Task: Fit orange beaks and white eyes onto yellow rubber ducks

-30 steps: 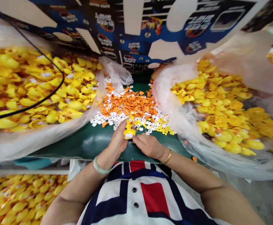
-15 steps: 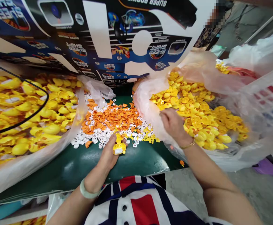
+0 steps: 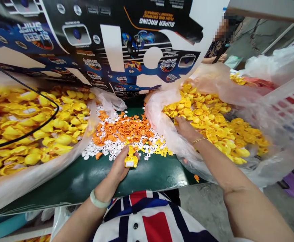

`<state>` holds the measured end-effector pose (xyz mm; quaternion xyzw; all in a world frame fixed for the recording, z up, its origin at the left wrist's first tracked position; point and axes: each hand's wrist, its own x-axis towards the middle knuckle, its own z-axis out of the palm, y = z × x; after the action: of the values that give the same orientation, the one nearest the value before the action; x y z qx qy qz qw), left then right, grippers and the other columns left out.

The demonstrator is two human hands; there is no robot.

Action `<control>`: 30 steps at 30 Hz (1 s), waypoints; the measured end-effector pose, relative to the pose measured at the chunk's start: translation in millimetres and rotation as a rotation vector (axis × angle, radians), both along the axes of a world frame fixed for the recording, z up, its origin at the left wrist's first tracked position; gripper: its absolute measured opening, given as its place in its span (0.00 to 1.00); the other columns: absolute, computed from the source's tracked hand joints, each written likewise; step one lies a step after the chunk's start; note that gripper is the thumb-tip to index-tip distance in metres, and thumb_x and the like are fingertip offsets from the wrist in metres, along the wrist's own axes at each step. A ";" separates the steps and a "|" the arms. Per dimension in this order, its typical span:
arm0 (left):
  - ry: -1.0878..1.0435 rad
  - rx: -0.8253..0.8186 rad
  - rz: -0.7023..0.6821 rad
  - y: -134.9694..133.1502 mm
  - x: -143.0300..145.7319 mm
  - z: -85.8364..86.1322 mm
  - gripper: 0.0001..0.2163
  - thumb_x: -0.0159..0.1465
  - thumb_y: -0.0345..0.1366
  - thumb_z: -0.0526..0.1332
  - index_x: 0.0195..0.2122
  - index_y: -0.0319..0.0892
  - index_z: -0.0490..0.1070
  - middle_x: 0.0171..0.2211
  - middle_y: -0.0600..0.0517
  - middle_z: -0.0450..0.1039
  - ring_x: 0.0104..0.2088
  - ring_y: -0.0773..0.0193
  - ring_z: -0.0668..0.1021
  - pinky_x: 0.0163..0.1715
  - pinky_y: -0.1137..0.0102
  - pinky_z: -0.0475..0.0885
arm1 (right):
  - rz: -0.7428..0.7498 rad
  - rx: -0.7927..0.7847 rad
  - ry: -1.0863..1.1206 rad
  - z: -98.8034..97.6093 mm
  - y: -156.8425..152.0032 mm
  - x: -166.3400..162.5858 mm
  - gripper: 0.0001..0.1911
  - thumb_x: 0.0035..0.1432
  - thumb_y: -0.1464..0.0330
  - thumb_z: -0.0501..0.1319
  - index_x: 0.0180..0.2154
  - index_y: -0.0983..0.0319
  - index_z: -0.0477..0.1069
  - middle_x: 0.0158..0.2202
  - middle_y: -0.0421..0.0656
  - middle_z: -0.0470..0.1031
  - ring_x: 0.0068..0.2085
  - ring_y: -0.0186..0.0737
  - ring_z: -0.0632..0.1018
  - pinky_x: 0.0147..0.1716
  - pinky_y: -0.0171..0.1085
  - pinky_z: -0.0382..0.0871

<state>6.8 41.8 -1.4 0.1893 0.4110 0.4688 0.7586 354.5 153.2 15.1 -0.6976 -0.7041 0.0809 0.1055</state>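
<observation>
My left hand [image 3: 120, 164] is closed around a small yellow plastic toy piece [image 3: 131, 155] with a white patch at its lower end, held above the front of the green table [image 3: 152, 173]. My right hand [image 3: 186, 130] is at the near-left side of the right-hand plastic bag, its fingers stretched out at the edge of a heap of yellow toy shells [image 3: 207, 124]; nothing shows in them. Between the bags lie orange pieces [image 3: 124, 127], white pieces with dark marks [image 3: 114, 148] and tiny yellow bits [image 3: 162, 148].
A second clear bag [image 3: 68, 156] of yellow shells lies on the left, with a black cable [image 3: 36, 129] across it. Printed cardboard [image 3: 86, 50] stands at the back. A white basket [image 3: 293, 111] stands at right, and another person [image 3: 219, 40] is partly visible behind.
My right hand has moved slightly, and its fingers have gone from curled to stretched toward the yellow shells. My left hand still holds the toy piece. The view has shifted slightly.
</observation>
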 end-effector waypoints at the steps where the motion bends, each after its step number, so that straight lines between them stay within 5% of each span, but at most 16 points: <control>1: 0.005 0.005 -0.001 -0.8 0.4 0.7 0.22 0.56 0.47 0.69 0.48 0.44 0.69 0.31 0.48 0.77 0.31 0.57 0.81 0.26 0.69 0.73 | 0.007 -0.003 0.003 -0.2 -2.3 2.0 0.24 0.58 0.69 0.58 0.56 0.66 0.65 0.52 0.56 0.69 0.45 0.50 0.74 0.45 0.42 0.68; 10: -0.016 0.069 0.057 -7.0 -2.8 1.9 0.16 0.57 0.45 0.67 0.44 0.45 0.71 0.30 0.50 0.76 0.29 0.59 0.79 0.26 0.69 0.73 | -0.038 0.012 0.077 20.4 -7.4 12.0 0.15 0.53 0.75 0.55 0.42 0.68 0.74 0.38 0.49 0.76 0.37 0.41 0.74 0.41 0.38 0.67; 14: -0.070 0.075 0.105 -4.9 -6.1 -1.3 0.14 0.57 0.43 0.68 0.41 0.44 0.72 0.31 0.49 0.76 0.29 0.59 0.79 0.26 0.68 0.73 | -0.149 0.132 0.140 44.9 -30.2 16.1 0.19 0.56 0.70 0.55 0.48 0.71 0.72 0.42 0.55 0.75 0.41 0.45 0.75 0.44 0.43 0.68; 17: -0.091 0.088 0.141 -2.5 -8.4 -2.8 0.14 0.58 0.43 0.68 0.42 0.43 0.72 0.32 0.49 0.76 0.30 0.59 0.79 0.29 0.67 0.75 | -0.145 0.156 0.269 51.7 -67.0 -9.5 0.20 0.55 0.64 0.58 0.49 0.64 0.73 0.48 0.52 0.74 0.46 0.47 0.76 0.45 0.43 0.71; 21: -0.116 0.100 0.158 -0.3 -9.8 -2.6 0.16 0.57 0.42 0.69 0.43 0.41 0.71 0.30 0.51 0.75 0.29 0.61 0.79 0.29 0.68 0.74 | 0.145 -0.453 0.798 33.3 -125.1 -81.2 0.16 0.53 0.66 0.59 0.44 0.60 0.76 0.38 0.43 0.80 0.37 0.42 0.79 0.39 0.41 0.75; 24: -0.104 0.111 0.134 0.1 -9.8 -2.5 0.18 0.57 0.44 0.68 0.44 0.41 0.70 0.29 0.51 0.75 0.28 0.61 0.79 0.28 0.69 0.73 | 0.266 -0.857 0.897 19.8 -143.5 -125.1 0.15 0.54 0.67 0.58 0.42 0.60 0.77 0.33 0.41 0.80 0.30 0.36 0.78 0.31 0.36 0.75; 27: -0.072 0.099 0.136 -0.5 -9.1 -2.1 0.18 0.57 0.45 0.67 0.45 0.41 0.71 0.29 0.51 0.76 0.28 0.61 0.79 0.28 0.69 0.73 | 0.340 -0.986 0.781 19.6 -138.1 -141.8 0.15 0.58 0.65 0.56 0.41 0.60 0.79 0.31 0.40 0.80 0.23 0.31 0.74 0.23 0.31 0.70; 30: -0.056 0.081 0.147 -2.1 -7.1 -0.8 0.17 0.56 0.44 0.67 0.43 0.42 0.71 0.29 0.52 0.75 0.28 0.61 0.79 0.29 0.69 0.73 | 0.471 -0.955 0.601 23.0 -128.6 -145.5 0.16 0.60 0.64 0.55 0.39 0.60 0.80 0.29 0.40 0.79 0.22 0.31 0.72 0.20 0.30 0.67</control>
<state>-0.3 39.7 -2.2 0.1761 0.3829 0.5445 0.7251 209.1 24.6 38.2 -0.4401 -0.6647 0.6020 -0.0454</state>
